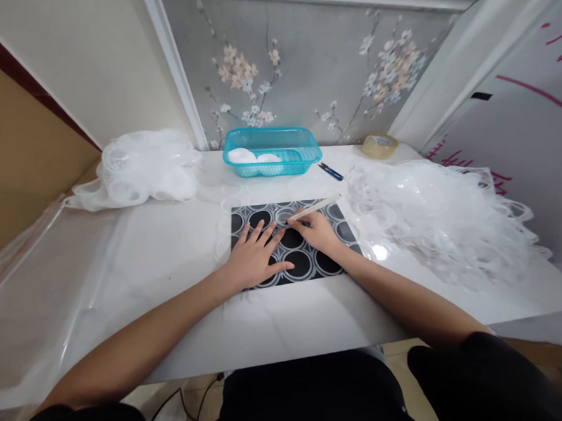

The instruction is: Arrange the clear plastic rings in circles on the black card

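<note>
A black sheet (292, 238) lies flat on the white table, with pale translucent material patterned in rings over it. My left hand (253, 256) rests palm down on the left part of it, fingers spread. In my right hand (316, 229) is a slim white pen-like stick (315, 208), pinched between the fingers. It slants up to the right, and its lower end is at a ring near the upper middle of the sheet. What kind of tool it is, I cannot make out.
Beyond the sheet stands a turquoise plastic basket (308, 150) holding white round pieces (242, 156). Small blue-handled snips (330, 171) and a roll of clear tape (380, 146) lie nearby. Heaps of sheer white ringed material sit at left (140, 168) and right (433, 211).
</note>
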`<state>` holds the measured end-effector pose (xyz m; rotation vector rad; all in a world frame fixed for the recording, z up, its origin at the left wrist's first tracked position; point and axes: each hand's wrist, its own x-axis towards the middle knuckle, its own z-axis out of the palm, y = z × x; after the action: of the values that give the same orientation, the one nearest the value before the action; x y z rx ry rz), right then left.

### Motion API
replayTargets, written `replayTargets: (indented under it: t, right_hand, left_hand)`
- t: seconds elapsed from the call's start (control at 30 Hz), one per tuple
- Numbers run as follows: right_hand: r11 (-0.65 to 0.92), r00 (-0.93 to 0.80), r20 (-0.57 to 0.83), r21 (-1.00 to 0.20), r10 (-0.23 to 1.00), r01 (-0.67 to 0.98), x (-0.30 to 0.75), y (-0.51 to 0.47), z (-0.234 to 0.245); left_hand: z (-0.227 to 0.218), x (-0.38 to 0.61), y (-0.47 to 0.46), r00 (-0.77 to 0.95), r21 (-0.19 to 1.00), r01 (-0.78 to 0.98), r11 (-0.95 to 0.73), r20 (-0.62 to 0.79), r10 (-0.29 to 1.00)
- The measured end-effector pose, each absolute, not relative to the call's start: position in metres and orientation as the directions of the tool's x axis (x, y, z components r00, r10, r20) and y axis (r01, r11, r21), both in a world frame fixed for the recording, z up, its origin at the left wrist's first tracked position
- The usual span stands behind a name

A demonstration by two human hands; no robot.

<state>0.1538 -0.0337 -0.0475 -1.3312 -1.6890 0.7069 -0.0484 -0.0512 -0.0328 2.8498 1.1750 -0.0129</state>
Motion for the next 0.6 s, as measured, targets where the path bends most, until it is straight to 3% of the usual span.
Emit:
replayTargets:
  t: [0.4,0.5,0.6]
  right_hand:
    - [0.308,-0.095,0.307,-0.786,0.947,0.536,0.155,-0.034,-0.049]
    - [0.369,-0.161,0.368,-0.612,0.916,0.699,0.153,-0.04,-0.048]
    - [0.445,-0.296,0.421,-0.316,0.857,0.838,0.149,-0.045,-0.045]
  left_hand:
    - [-0.034,-0.048,-0.051,0.713,0.069,0.701,-0.71,-0.026,0.701]
    - [-0.035,-0.048,-0.052,0.717,0.071,0.696,-0.715,-0.005,0.697]
    - [-0.036,-0.048,-0.053,0.713,0.064,0.699,-0.712,0.006,0.701]
